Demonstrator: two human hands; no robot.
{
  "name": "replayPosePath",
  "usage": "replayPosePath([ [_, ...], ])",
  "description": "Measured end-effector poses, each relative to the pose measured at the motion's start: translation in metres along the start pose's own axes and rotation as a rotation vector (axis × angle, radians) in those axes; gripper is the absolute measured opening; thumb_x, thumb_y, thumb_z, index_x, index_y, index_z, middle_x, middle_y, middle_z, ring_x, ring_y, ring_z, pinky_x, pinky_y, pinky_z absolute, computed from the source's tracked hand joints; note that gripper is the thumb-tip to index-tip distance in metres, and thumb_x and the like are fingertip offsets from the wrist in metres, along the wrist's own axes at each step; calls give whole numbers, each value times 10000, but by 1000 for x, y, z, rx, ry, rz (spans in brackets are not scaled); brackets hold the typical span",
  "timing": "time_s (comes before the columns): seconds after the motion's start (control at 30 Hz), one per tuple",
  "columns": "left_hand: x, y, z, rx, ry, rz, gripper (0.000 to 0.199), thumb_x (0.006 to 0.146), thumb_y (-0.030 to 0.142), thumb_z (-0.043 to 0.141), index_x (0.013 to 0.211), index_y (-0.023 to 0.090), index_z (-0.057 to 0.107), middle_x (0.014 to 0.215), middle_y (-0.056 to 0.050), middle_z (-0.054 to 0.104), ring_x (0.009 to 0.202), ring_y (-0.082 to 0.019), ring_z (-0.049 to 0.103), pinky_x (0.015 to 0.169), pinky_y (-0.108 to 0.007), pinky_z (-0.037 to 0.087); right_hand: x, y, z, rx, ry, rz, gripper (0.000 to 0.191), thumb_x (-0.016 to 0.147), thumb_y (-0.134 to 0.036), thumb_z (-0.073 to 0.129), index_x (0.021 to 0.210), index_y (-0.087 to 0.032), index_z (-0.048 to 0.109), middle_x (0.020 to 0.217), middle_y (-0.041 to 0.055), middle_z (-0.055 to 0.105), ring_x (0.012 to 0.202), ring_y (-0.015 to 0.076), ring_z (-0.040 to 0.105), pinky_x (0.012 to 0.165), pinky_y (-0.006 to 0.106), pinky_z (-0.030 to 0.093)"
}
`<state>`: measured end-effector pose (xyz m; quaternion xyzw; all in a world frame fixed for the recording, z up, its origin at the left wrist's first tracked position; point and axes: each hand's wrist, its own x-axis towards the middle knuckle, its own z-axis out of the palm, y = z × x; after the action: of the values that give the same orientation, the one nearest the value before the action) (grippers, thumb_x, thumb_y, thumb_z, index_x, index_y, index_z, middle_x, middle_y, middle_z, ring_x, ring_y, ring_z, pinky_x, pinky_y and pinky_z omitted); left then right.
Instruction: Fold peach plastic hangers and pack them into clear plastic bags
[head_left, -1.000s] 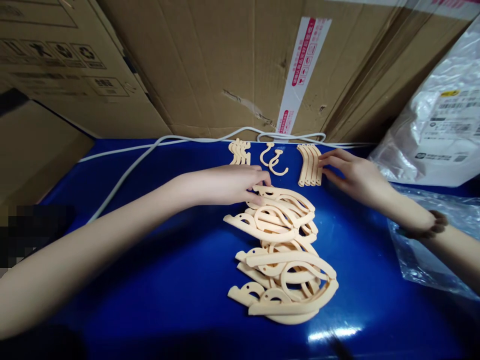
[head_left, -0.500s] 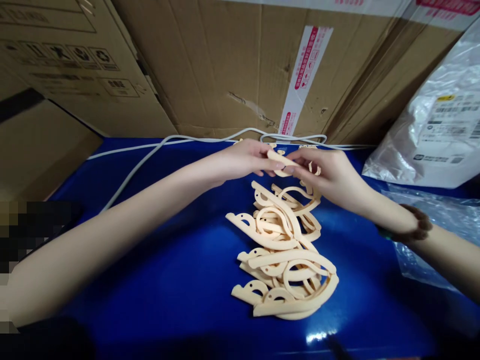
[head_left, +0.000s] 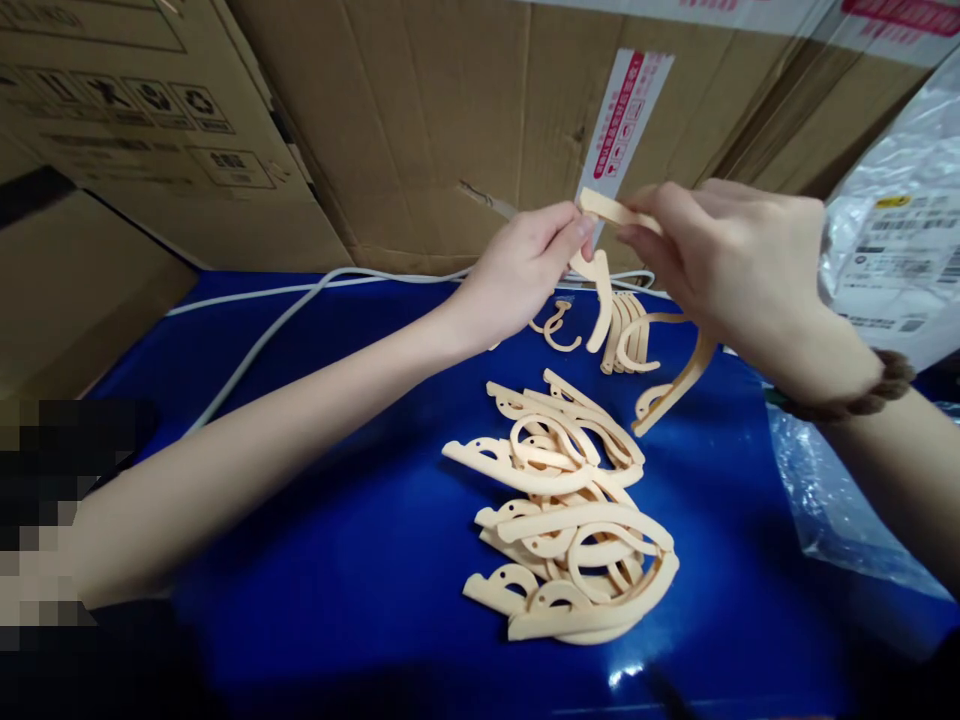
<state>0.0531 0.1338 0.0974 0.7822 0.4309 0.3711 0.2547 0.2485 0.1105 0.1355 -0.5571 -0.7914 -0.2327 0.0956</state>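
My left hand (head_left: 536, 255) is closed, pinching a beige plastic hanger piece (head_left: 602, 300) whose curved arm hangs below the fingertips. Just right of it, my right hand (head_left: 739, 255) grips a beige hanger arm (head_left: 611, 207), its flat end sticking out toward my left fingers. Another curved beige length with a holed end (head_left: 675, 385) shows below the right palm; whether it joins the gripped arm is hidden. Both hands are raised over the back of the blue table. A pile of similar hanger arms (head_left: 555, 485) lies nearer to me.
Beige hooks (head_left: 559, 325) and a row of slim beige pieces (head_left: 630, 330) lie at the back of the blue table (head_left: 337, 500). A white cable (head_left: 300, 295) runs before cardboard boxes (head_left: 420, 130). A white plastic bag (head_left: 892, 260) and clear plastic film (head_left: 840, 510) are at right.
Both hands have risen, the right also moving rightward. They have drawn apart a little, uncovering the hooks and the row of pieces. The top of the pile has shifted slightly.
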Motion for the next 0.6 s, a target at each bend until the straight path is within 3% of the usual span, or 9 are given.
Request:
replayPosePath([
  [0.1, -4, -3, -1, 107, 14, 76, 353, 1115, 346, 334, 980, 226, 638, 874, -22, 655, 895, -197, 685, 847, -303, 477, 2, 6, 7, 27, -38, -25, 558, 1085, -597, 241, 1191, -232, 648, 956, 118, 726, 950, 307, 696, 724, 367, 422],
  [0.17, -5, -4, -1, 212, 16, 101, 317, 1111, 364, 363, 1055, 227, 643, 900, -24, 672, 916, -206, 688, 876, -303, 452, 4, 9, 11, 134, -69, -27, 429, 1091, -527, 343, 1108, -222, 645, 808, 63, 668, 822, 246, 673, 744, 349, 414],
  [0.23, -7, -6, 0, 319, 0, 110, 312, 1109, 365, 369, 1108, 220, 645, 899, -28, 680, 897, -210, 686, 857, -300, 443, 7, 11, 15, 302, -127, -52, 317, 1075, -441, 452, 941, -218, 631, 665, -1, 576, 680, 169, 596, 743, 330, 397],
  [0.33, -10, -11, 3, 442, -25, 115, 326, 1101, 349, 360, 1185, 201, 638, 853, -37, 678, 817, -211, 671, 791, -297, 441, 11, 17, 22, 658, -269, -35, 333, 1047, -317, 503, 736, -226, 580, 561, -37, 540, 562, 121, 486, 688, 311, 393],
  [0.43, -8, -24, 0, 475, -7, 110, 335, 1087, 349, 362, 1210, 201, 636, 818, -38, 672, 771, -206, 650, 763, -299, 441, 11, 28, 27, 904, -315, 94, 315, 1044, -258, 439, 778, -229, 604, 552, -41, 566, 511, 115, 484, 567, 283, 385],
  [0.5, -2, -40, -7, 452, -48, 60, 342, 1073, 346, 362, 1079, 206, 673, 787, -39, 669, 765, -207, 640, 764, -311, 443, 8, 35, 27, 1058, -318, 198, 259, 1037, -280, 437, 873, -218, 628, 556, -49, 549, 468, 101, 452, 473, 263, 328],
  [0.6, 10, -70, -20, 458, -170, -140, 304, 1011, 334, 466, 836, 206, 680, 737, -64, 665, 775, -234, 641, 770, -332, 452, 3, 41, 22, 1321, -329, 387, 209, 1013, -289, 495, 985, -192, 678, 539, -60, 517, 436, 84, 422, 422, 251, 263],
])
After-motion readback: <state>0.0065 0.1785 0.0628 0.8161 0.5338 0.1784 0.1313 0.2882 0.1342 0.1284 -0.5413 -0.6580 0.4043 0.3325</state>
